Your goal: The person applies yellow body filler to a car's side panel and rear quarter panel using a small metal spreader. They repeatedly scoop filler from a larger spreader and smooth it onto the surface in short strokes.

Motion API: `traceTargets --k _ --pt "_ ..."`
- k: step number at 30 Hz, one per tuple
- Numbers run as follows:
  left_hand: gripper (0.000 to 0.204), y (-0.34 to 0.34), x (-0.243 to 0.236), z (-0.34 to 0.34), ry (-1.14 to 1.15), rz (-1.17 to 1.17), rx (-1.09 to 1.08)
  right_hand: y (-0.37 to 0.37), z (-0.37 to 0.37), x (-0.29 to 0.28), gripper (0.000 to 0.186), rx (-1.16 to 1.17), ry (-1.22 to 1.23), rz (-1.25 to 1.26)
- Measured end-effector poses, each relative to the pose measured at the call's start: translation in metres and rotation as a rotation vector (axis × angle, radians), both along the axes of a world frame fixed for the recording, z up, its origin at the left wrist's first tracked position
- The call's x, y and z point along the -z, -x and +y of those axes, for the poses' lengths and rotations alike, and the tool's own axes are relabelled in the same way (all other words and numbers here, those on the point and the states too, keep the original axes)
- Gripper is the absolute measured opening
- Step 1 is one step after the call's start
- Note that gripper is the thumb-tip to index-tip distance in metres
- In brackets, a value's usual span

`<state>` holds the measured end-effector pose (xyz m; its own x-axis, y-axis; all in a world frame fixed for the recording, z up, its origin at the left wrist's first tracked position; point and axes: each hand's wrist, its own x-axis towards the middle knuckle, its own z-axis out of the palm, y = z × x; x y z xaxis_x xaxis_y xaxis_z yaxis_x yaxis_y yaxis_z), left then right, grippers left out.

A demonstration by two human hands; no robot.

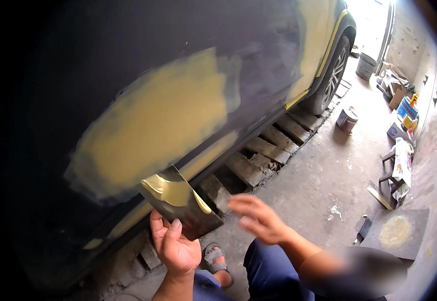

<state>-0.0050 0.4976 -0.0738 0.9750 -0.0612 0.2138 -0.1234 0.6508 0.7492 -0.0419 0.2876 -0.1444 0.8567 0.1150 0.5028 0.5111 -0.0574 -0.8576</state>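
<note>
My left hand [177, 246] grips the lower edge of a dark square plate [191, 223], held tilted, with creamy yellow paste [164, 190] across its top and along one side. My right hand [256, 218] is just right of the plate, slightly blurred, its fingers apart with nothing between them. Behind the plate is a dark car door panel [78, 90] bearing a large yellow filler patch [158, 125] and narrower yellow strips lower down.
The car's wheel [328, 80] stands beside slatted blocks [278, 140]. On the concrete floor [303, 190] are a can [347, 120], a bucket [366, 66], a stool with papers [401, 165], several containers along the wall [431, 125], and a stained board [394, 231].
</note>
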Motion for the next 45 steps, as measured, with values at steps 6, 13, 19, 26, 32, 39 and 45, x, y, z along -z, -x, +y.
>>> traceTargets --k 6,13,19,26,32,39,45 --pt "0.052 0.001 0.006 -0.005 0.002 -0.092 -0.04 0.02 -0.014 -0.004 0.049 -0.418 -0.852 0.443" --pt "0.046 0.011 0.007 -0.004 -0.229 -0.226 0.308 0.011 0.011 -0.019 0.04 -0.197 -0.56 0.414" --pt "0.053 -0.002 -0.011 0.008 -0.976 -0.688 0.107 -0.001 -0.014 -0.055 0.049 -0.234 -0.537 0.271" --pt "0.041 -0.029 0.023 0.034 -0.498 -0.125 0.38 -0.015 -0.042 -0.115 0.047 -0.145 0.114 -0.406" --pt "0.043 -0.031 0.022 0.029 -0.39 -0.13 0.505 -0.015 -0.033 -0.108 0.067 -0.146 0.337 -0.167" --pt "0.04 -0.017 0.011 0.007 -0.364 -0.145 0.293 -0.02 -0.048 -0.09 0.047 0.427 0.601 -0.155" --pt "0.042 -0.01 0.014 -0.004 -0.475 -0.11 0.163 -0.012 0.002 -0.085 0.051 0.589 0.768 -0.397"
